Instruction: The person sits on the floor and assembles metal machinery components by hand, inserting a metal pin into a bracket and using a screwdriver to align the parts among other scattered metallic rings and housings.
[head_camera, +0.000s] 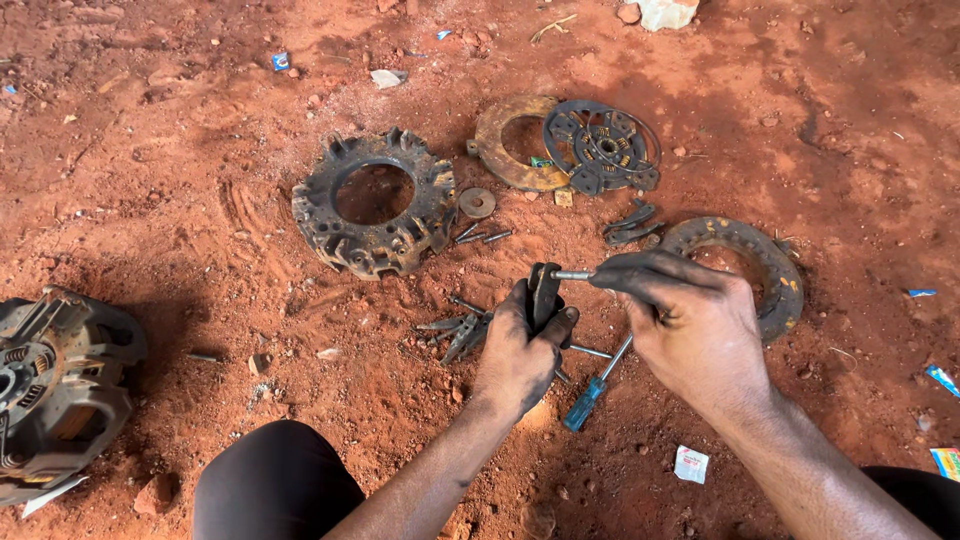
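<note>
Ground (150, 150): red-orange dirt. Clutch cover (373, 203): dark grey, rust-flecked. Ring plate (505, 143) at 12 o'clock: yellow-brown rust. Clutch disc (602, 147): black. Screwdriver (587, 398): blue handle. Both hands (520, 352) (690, 325): grease-blackened. Lever (543, 292): dark grey.

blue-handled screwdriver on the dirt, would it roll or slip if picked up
The screwdriver probably stays put: it lies in loose red dirt. Its rigid metal shaft should not flex. Its ribbed-looking blue handle likely grips fine, though the greasy right hand might slip.
</note>
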